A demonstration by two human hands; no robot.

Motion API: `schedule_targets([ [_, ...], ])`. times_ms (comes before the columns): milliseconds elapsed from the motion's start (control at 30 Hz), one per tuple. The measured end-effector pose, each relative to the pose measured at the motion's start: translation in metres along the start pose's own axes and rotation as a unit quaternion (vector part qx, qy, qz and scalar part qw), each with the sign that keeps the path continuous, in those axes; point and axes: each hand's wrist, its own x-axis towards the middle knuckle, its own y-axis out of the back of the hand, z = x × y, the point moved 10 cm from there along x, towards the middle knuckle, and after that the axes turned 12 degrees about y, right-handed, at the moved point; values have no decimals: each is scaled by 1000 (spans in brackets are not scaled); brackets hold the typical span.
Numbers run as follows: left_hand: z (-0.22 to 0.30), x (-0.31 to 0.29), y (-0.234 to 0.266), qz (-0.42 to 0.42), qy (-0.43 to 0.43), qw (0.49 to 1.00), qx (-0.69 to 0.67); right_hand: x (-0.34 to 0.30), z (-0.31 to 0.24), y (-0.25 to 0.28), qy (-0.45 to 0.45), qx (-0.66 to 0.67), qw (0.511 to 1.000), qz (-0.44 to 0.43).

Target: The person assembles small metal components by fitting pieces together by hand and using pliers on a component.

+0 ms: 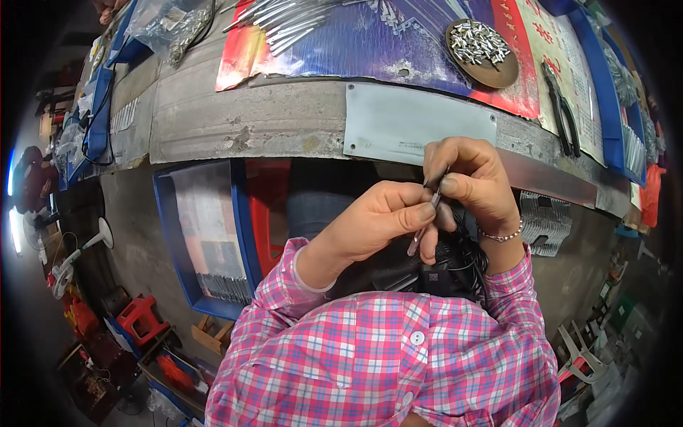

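In front of my chest, past the near edge of the bench, both hands meet around a thin, slender metal piece (413, 246). My left hand (388, 213) is closed, pinching it between thumb and index finger. My right hand (473, 181) is closed too, thumb against fingers at the piece's upper end, where a dark narrow tip shows. Fingers cover much of the piece, so its exact kind is unclear. Beyond the hands, a white plate (398, 117) is fixed to the bench edge.
On the bench stand a brown dish (501, 73) of small metal cylinders, several metal rods (288, 28) and black-handled pliers (562, 110). A blue tray (171, 235) holding metal pieces sits below at left. Blue bins (619, 114) line the right side. A red stool (142, 319) stands lower left.
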Motion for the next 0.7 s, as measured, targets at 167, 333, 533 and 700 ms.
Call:
schedule_targets([
  [167, -8, 1, -3, -32, 24, 996, -81, 0, 3, 0, 30, 8, 999, -6],
  [333, -10, 0, -6, -33, 44, 997, -59, -1, -6, -5, 56, -3, 998, -26],
  [533, -1, -3, 1, 15, 18, 1000, 4, -4, -12, -10, 19, -26, 999, 32],
  [700, 49, -23, 14, 337, -192, 802, 454, -4, -24, 0, 114, -352, 921, 120],
])
